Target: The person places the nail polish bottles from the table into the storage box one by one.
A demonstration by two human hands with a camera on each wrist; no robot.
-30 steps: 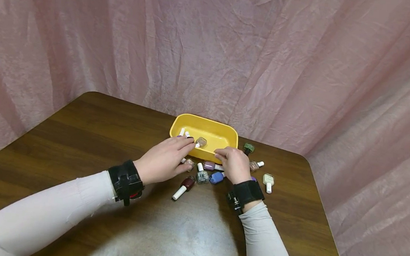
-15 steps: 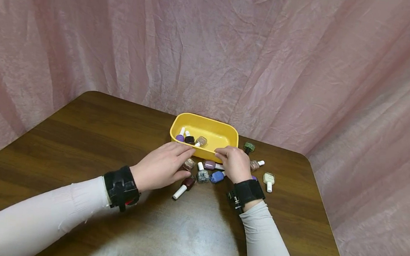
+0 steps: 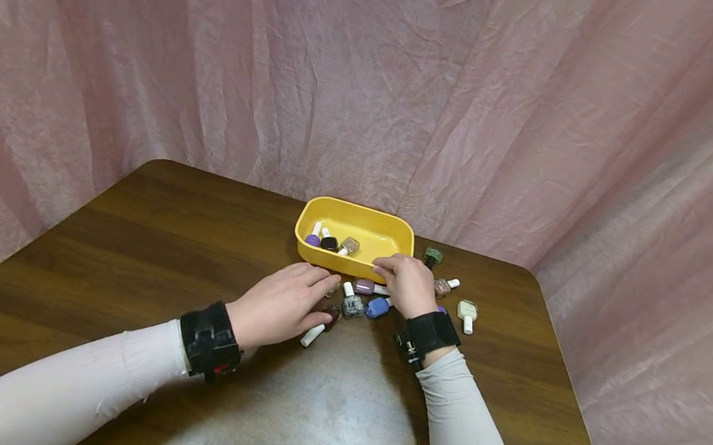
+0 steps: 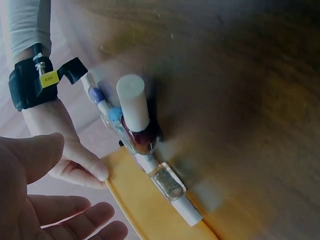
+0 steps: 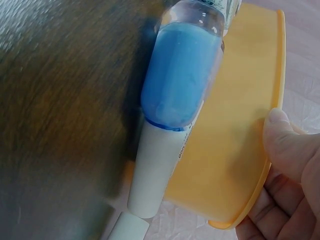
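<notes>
In the head view, my left hand [image 3: 282, 303] is over the nail polish bottles in front of a yellow tray [image 3: 317, 255]. Its fingers are extended and hold nothing, and they partly cover a dark red bottle [image 3: 333, 315] and a gold glitter bottle [image 4: 169, 182]. My right hand [image 3: 408, 281] pinches the tray's near rim at the right, thumb outside, as the right wrist view shows. Below that hand lies a blue bottle [image 5: 180, 75] with a white cap. Inside the tray are a purple bottle [image 3: 312, 240], a black one [image 3: 329, 244] and a beige glitter one [image 3: 351, 245].
Between the hands lie a grey flecked bottle [image 3: 352, 308] and a mauve one [image 3: 364, 287]. Right of the tray are a green bottle [image 3: 433, 255], a rose glitter one [image 3: 441, 288] and a cream one [image 3: 467, 311]. Pink curtain [image 3: 366, 85] hangs behind the wooden table [image 3: 208, 219].
My left hand has drawn back from over the tray's near rim toward the table's front, uncovering the purple and black bottles and now overlapping the dark red one. The right hand stays put.
</notes>
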